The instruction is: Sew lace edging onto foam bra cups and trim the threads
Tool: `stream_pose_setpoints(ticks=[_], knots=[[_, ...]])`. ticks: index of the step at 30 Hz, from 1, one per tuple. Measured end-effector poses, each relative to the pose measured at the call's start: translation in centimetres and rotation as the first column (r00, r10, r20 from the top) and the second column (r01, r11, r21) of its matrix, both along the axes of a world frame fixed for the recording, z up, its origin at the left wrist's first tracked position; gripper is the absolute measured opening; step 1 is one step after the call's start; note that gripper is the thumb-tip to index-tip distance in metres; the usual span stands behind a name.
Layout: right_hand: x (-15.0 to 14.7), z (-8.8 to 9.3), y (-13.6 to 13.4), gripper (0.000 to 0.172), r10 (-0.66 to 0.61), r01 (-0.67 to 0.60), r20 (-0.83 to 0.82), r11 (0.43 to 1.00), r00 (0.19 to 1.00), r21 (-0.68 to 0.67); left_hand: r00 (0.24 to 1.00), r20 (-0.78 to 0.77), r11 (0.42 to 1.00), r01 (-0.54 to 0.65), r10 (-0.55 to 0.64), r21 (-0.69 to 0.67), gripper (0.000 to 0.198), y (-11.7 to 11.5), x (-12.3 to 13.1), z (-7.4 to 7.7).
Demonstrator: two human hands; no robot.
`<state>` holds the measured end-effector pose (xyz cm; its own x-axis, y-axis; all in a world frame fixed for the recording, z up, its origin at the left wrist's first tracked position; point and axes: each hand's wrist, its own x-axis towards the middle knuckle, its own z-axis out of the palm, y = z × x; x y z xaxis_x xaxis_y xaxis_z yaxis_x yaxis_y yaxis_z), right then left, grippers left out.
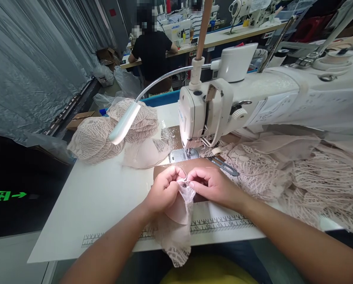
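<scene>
A pale pink lace piece (181, 211) hangs from both my hands, its patterned lower end drooping over the table's front edge. My left hand (168, 188) pinches its top edge between thumb and fingers. Close by on the right, my right hand (207, 182) pinches the same edge. Just beyond my fingers is the needle area of a white sewing machine (191, 114), with its metal needle plate (179, 156). A single lace cup (147, 153) lies left of the plate. Dark thread snips (224, 165) rest to the right of the needle.
Stacked lace cups (90, 138) stand at the table's left rear. Heaped lace fabric (283, 177) covers the right side. A bendable lamp (126, 122) arches over the white table (105, 197), which has a printed ruler at its front. Another person (153, 55) sits at a machine behind.
</scene>
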<state>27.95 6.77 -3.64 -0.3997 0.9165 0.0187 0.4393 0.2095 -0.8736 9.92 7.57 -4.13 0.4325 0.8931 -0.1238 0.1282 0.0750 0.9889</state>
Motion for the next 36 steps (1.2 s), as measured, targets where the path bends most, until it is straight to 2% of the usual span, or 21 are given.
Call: stream_pose_setpoints(ticks=[4, 7, 10, 15, 20, 22, 24, 27, 29, 32, 34, 36], knots=[[-0.2, 0.0, -0.2, 0.011, 0.060, -0.060, -0.028, 0.998, 0.998, -0.009, 0.999, 0.029, 0.997, -0.014, 0.016, -0.081, 0.015, 0.2, 0.1, 0.3], [-0.3, 0.0, -0.3, 0.009, 0.077, -0.079, -0.064, 0.997, 0.995, -0.028, 1.000, -0.002, 0.998, -0.013, 0.013, -0.064, 0.012, 0.1, 0.2, 0.6], [-0.3, -0.1, -0.2, 0.008, 0.029, -0.036, -0.100, 0.997, 0.995, -0.071, 0.999, 0.017, 0.999, 0.042, -0.042, -0.031, 0.008, -0.2, 0.3, 0.5], [-0.4, 0.0, -0.1, 0.010, 0.003, -0.028, -0.158, 0.988, 0.987, -0.154, 0.995, 0.066, 0.997, 0.071, -0.069, -0.034, 0.036, -0.4, 0.5, -0.3], [-0.3, -0.1, -0.1, 0.010, -0.049, -0.001, -0.213, 0.973, 0.976, -0.229, 0.973, 0.182, 0.981, 0.160, -0.139, -0.108, 0.031, 0.3, 0.0, -0.3], [-0.2, -0.1, -0.1, 0.011, -0.057, -0.020, -0.266, 0.960, 0.962, -0.279, 0.985, 0.106, 0.989, 0.142, -0.138, -0.033, 0.024, 0.4, -0.4, -0.2], [-0.1, 0.0, -0.2, 0.011, -0.065, -0.042, -0.314, 0.946, 0.947, -0.323, 0.994, -0.041, 0.985, 0.104, -0.099, 0.135, 0.016, 0.4, -0.8, -0.1], [-0.1, 0.2, -0.2, 0.010, -0.079, -0.046, -0.332, 0.934, 0.940, -0.354, 0.970, -0.239, 0.903, 0.145, -0.049, 0.405, 0.009, 0.5, -1.2, 0.3], [0.0, 0.3, -0.2, 0.010, -0.090, -0.037, -0.326, 0.931, 0.941, -0.364, 0.950, -0.308, 0.838, 0.211, -0.055, 0.503, 0.007, 0.6, -1.3, 0.7], [0.1, 0.3, 0.0, 0.011, -0.106, -0.021, -0.314, 0.927, 0.944, -0.374, 0.942, -0.329, 0.792, 0.249, -0.065, 0.557, 0.009, 0.8, -1.5, 1.3], [0.1, 0.2, 0.2, 0.012, -0.103, -0.020, -0.305, 0.928, 0.947, -0.372, 0.950, -0.299, 0.794, 0.252, -0.093, 0.553, 0.011, 0.9, -1.6, 1.6], [0.1, 0.1, 0.3, 0.014, -0.103, -0.019, -0.302, 0.927, 0.948, -0.374, 0.953, -0.245, 0.821, 0.279, -0.176, 0.499, 0.013, 1.0, -1.7, 1.8]])
